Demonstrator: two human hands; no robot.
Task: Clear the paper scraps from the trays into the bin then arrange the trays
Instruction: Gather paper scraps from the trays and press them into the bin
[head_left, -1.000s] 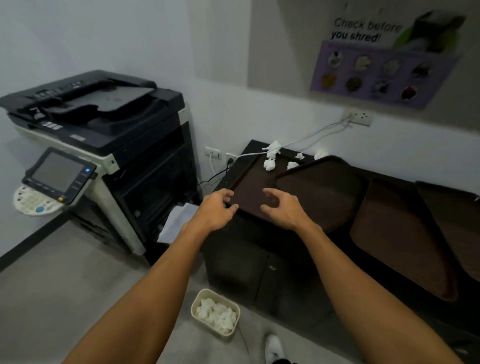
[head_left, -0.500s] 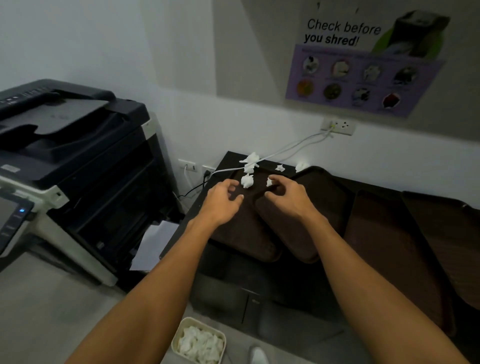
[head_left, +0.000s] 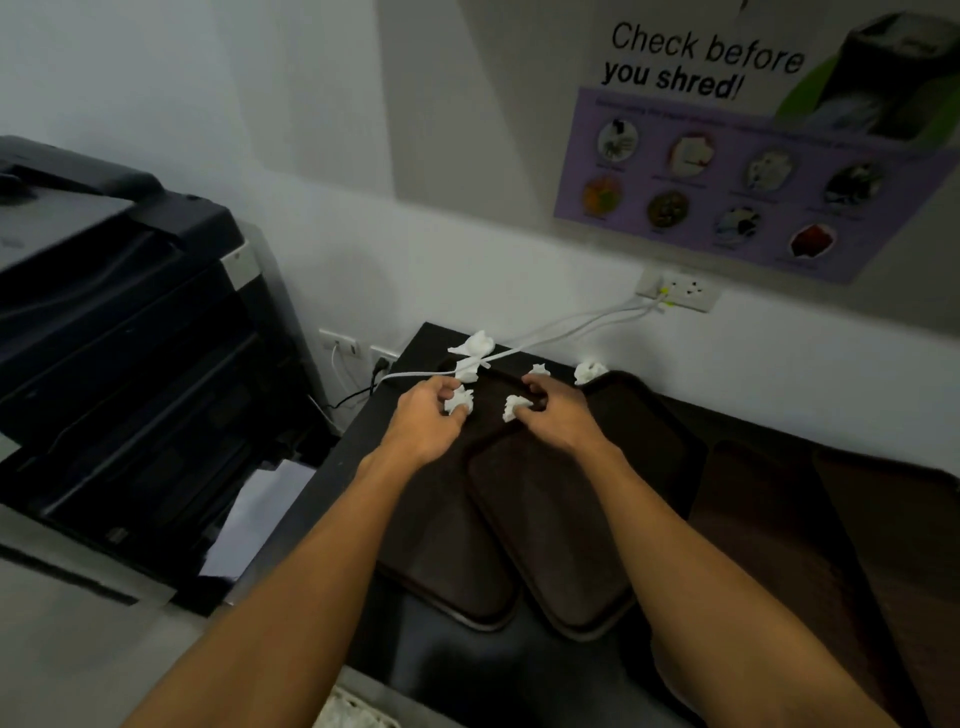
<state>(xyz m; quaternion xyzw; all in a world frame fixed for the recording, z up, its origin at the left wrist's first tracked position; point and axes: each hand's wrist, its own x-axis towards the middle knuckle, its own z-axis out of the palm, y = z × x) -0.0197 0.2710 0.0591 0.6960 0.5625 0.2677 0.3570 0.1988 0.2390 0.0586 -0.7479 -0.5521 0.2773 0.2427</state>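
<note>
The left hand (head_left: 423, 418) has its fingers (head_left: 441, 384) curled round a crumpled paper scrap (head_left: 461, 400) over the far end of the leftmost tray (head_left: 441, 530). The right hand (head_left: 561, 413) pinches a second scrap (head_left: 514, 405) just beside it. Loose scraps (head_left: 477, 344) lie beyond them on the dark surface (head_left: 395, 400), near the wall.

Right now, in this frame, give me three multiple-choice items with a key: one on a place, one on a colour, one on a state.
1. The loose paper scraps lie:
A) by the far end of the trays, near the wall
B) inside a drawer
C) at the near edge of the trays

2. The trays are:
A) white
B) dark brown
C) green

3. The left hand is:
A) lying flat
B) hanging idle at the side
C) gripping a paper scrap

Key:
1 A, the white crumples sit close under the wall.
2 B, every tray looks dark brown.
3 C, its fingers curl round a white crumple.
</note>
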